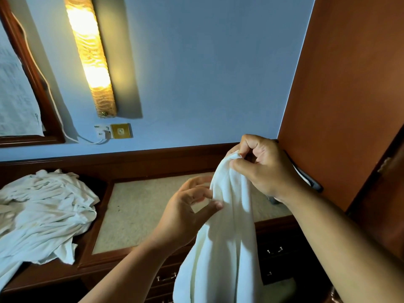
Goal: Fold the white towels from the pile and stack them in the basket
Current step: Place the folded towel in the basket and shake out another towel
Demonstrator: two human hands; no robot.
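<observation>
Head camera view: a white towel is held up above the right end of the desk, pinched at its top corner between the thumb and curled fingers of the right hand. The cloth hangs in long loose folds down past the desk's front edge, in front of the drawers. It is judged to be held high so that its own weight pulls it straight and an edge can be found.

The left hand is seen lower down, above the desk's front edge, its fingers curved toward the towel's left edge and its thumb tip laid against the cloth. Whether that edge is already gripped cannot be told. The hand is probably placed there to follow the edge to a second corner, so that the towel can be spread before a first fold is made.

The pile of unfolded white towels is heaped on the left end of the desk, part of it spilling over the front edge. The pale inset panel in the middle of the desk is taken to be the folding surface. No basket is shown around the desk and no folded towel is seen, so this towel's folding is judged not yet begun.

On the wall behind the desk a lit lamp and a socket with a white cable are seen.
</observation>
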